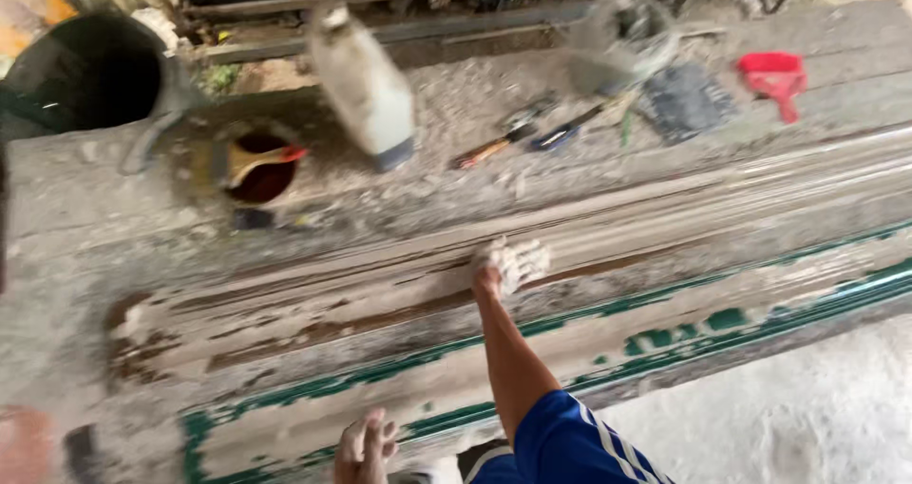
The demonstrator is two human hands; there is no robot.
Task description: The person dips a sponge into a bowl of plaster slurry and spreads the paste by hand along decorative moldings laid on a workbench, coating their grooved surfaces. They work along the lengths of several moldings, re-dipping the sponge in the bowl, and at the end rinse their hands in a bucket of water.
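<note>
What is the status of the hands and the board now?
Right hand dusty, pressed on long board. Left hand at its near edge, holding nothing. Bottle, tools lie beyond.

My sleeve [570, 441] blue, white stripes. Moulding [665, 284] grey-white, green paint patches. Dustpan [774, 75] red. Bucket [85, 71] black.

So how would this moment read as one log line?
right hand: dusty, pressed on long moulding | left hand: on moulding's near edge, holding nothing | bench behind: white jug, black bucket, red scoop

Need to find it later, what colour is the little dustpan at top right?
Red; the dustpan shows in the head view.
</note>
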